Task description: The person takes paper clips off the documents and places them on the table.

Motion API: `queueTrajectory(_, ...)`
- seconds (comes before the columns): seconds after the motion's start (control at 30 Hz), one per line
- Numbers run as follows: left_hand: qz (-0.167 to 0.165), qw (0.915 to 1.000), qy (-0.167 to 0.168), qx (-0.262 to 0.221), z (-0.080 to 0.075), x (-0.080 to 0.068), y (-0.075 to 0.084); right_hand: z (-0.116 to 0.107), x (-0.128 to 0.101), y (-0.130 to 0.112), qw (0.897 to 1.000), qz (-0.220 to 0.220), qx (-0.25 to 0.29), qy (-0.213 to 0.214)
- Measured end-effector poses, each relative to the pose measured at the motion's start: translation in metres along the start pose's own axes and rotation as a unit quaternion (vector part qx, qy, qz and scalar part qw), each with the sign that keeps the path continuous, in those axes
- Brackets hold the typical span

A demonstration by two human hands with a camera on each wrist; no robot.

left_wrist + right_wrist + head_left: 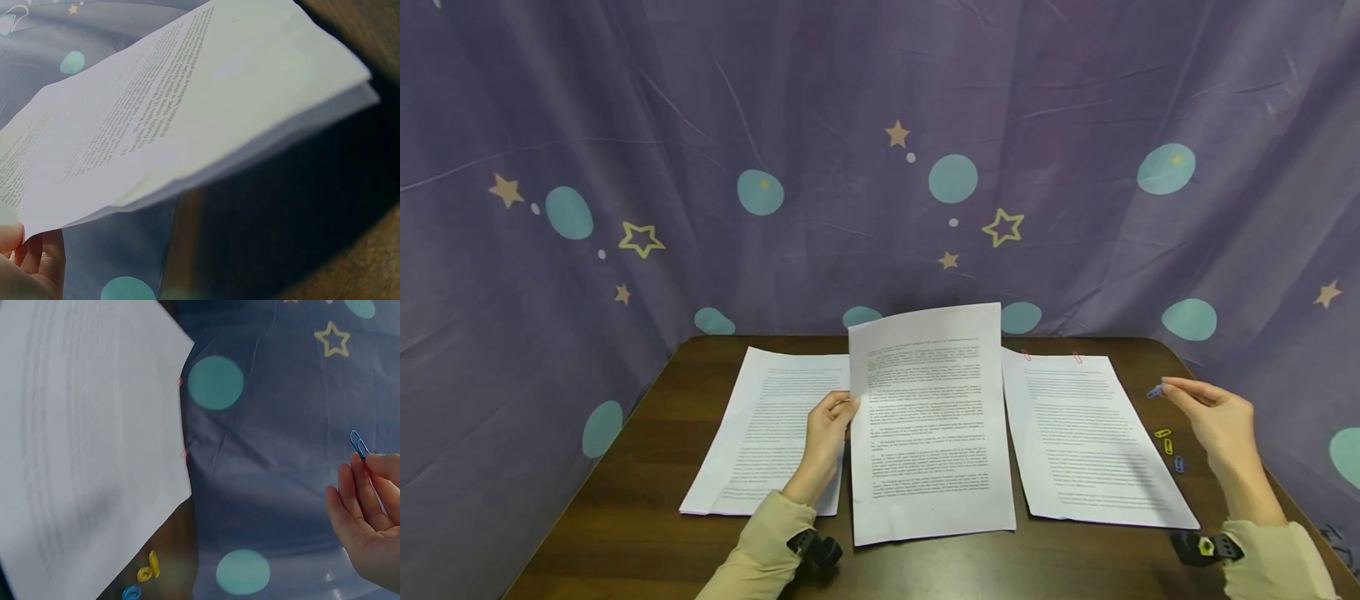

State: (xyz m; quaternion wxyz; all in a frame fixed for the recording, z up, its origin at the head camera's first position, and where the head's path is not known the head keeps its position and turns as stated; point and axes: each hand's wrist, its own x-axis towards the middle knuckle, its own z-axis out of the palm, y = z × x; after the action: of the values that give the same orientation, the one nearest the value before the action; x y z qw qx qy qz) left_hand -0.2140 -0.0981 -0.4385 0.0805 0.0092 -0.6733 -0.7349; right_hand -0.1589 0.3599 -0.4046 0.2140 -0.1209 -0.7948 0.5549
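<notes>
My left hand (827, 437) pinches the left edge of a printed paper stack (934, 425), holding it raised and facing me. In the left wrist view several sheet edges (275, 140) show along its side, with the thumb in front and fingers behind. My right hand (1221, 425) holds a blue paper clip (359, 444) between thumb and fingertips, above the table's right side. Below that hand lie two yellow paper clips (1168, 447) and another blue clip (1179, 464).
On the right lies a printed stack (1097, 442) with two red paper clips (1077, 357) on its top edge. Another printed stack (775, 425) lies at the left, partly behind the raised one. The brown table (625, 467) meets a purple patterned curtain (850, 100).
</notes>
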Motion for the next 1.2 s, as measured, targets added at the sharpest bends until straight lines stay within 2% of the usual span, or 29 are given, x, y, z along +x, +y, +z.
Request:
queueTrajectory(0.2,-0.001,1.0000,0.002,0.003,0.001,0.000,0.000,-0.014,0.004,0.023,0.999,0.025,-0.042,-0.022)
queueTrajectory(0.27,-0.001,1.0000,0.003,0.004,0.001,0.000,0.000,-0.018,0.014,0.047,0.997,0.030,-0.063,-0.023)
queueTrajectory(0.43,-0.007,0.9999,0.008,0.006,0.001,0.000,0.000,-0.032,0.048,0.130,0.993,0.028,-0.110,-0.036)
queueTrajectory(0.53,-0.007,0.9999,0.009,0.004,0.001,0.000,0.000,-0.043,0.055,0.149,0.990,0.029,-0.108,-0.086)
queueTrajectory(0.67,-0.004,1.0000,0.008,0.000,0.001,0.000,0.000,-0.054,0.051,0.151,0.984,0.029,-0.079,-0.157)
queueTrajectory(0.73,-0.005,0.9999,0.009,0.000,0.001,0.000,0.000,-0.056,0.047,0.150,0.981,0.029,-0.091,-0.169)
queueTrajectory(0.8,-0.005,0.9999,0.010,0.000,0.001,0.000,0.000,-0.058,0.042,0.145,0.978,0.034,-0.081,-0.187)
queueTrajectory(1.03,-0.010,0.9998,0.015,0.002,0.001,-0.001,-0.001,-0.056,0.017,0.110,0.968,0.048,-0.120,-0.215)
queueTrajectory(1.2,-0.010,0.9998,0.018,0.003,0.001,-0.001,-0.002,-0.055,0.012,0.106,0.962,0.059,-0.148,-0.220)
